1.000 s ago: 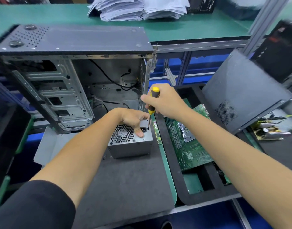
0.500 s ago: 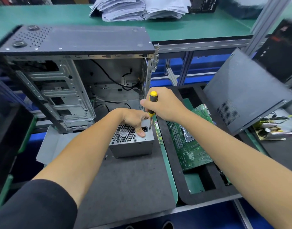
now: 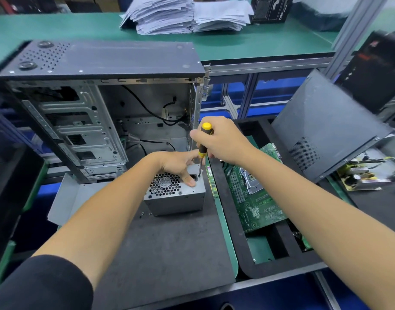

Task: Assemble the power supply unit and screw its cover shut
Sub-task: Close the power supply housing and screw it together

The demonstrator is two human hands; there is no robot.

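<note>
The PSU (image 3: 176, 193), a grey metal box with a honeycomb fan grille on its top, stands on the dark mat (image 3: 169, 242). All places below are given from this box.

The left hand (image 3: 181, 165) lies on top of the PSU, at the far right part of the top. Its thumb presses flat on the cover, just beside a dark opening, and the other fingers reach over the far edge; how much they curl there I cannot tell. The hand holds the box steady and grips nothing else.

The right hand (image 3: 223, 139) is above the PSU, a little to the right, with the fingers wrapped around the handle of the screwdriver (image 3: 202, 148) (black and yellow, with a yellow cap on top). The tool is almost upright. Its thin shaft goes down to the right near corner of the top, and the tip touches a small hole there, just beside the left thumb. Whether a screw sits under the tip is too small to tell.

Behind the PSU stands the open case (image 3: 98, 104), with loose black cables inside. To the right of the PSU a green board (image 3: 254, 198) lies in a black tray (image 3: 250, 260). Further right a dark panel (image 3: 326, 133) leans tilted. Far behind, a stack of papers (image 3: 183, 15) lies on a green bench.
</note>
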